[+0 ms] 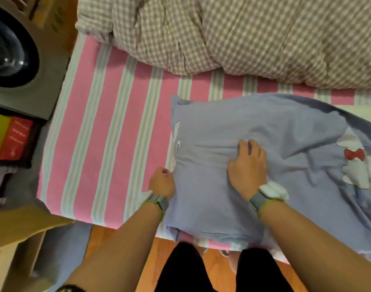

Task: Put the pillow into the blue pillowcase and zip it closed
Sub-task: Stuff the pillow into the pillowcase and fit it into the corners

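Both hands work the soft, limp blue pillowcase point(264, 127): left hand point(162, 182) pinches its edge, right hand point(248, 165) presses spread-fingered on top, yielding pillow point(365, 114) bulk judged beneath fingertips.

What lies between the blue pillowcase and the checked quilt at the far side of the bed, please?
In the head view, only a bare strip of the pink striped sheet separates the blue pillowcase from the checked quilt.

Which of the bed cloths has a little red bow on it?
The blue pillowcase under the hands; the sheet is pink-striped, the quilt checked.
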Available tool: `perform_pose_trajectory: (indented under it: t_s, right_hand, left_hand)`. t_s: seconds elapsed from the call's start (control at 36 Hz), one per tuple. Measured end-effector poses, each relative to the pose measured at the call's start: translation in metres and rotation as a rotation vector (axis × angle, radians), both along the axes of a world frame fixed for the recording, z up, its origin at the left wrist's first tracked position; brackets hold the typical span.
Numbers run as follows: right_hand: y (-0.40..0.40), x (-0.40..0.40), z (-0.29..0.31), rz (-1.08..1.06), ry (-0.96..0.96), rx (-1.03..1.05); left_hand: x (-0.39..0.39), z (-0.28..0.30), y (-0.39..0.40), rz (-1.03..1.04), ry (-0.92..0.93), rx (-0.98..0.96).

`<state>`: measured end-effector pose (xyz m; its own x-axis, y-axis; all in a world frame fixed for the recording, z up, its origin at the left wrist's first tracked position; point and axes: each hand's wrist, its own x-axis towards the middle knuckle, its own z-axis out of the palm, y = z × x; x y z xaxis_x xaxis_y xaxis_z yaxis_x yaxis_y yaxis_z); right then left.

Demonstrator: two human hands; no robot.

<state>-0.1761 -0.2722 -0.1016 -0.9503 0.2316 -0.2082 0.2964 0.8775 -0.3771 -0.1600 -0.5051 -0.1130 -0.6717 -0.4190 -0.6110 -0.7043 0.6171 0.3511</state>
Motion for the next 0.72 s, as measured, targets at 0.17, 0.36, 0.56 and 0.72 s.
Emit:
perform_pose_trajectory:
  t_s: [0.17,0.36,0.56,0.72]
  right_hand:
    - [0.008,0.012,-0.044,-0.167,0.155,0.083]
    - [0.012,0.024,-0.043,-0.313,0.177,0.131]
    - [0.008,0.021,-0.044,-0.297,0.107,0.124]
    - [0.008,0.02,-0.051,-0.262,-0.019,0.135]
  left_hand:
    - [-0.051,-0.055,-0.031,0.102,-0.067,0.295]
    - [-0.055,-0.077,-0.031,0.171,-0.231,0.803]
    - [-0.046,-0.039,-0.011,0.262,-0.2,0.997]
    - [-0.042,-0.054,-0.061,0.27,0.298,0.344]
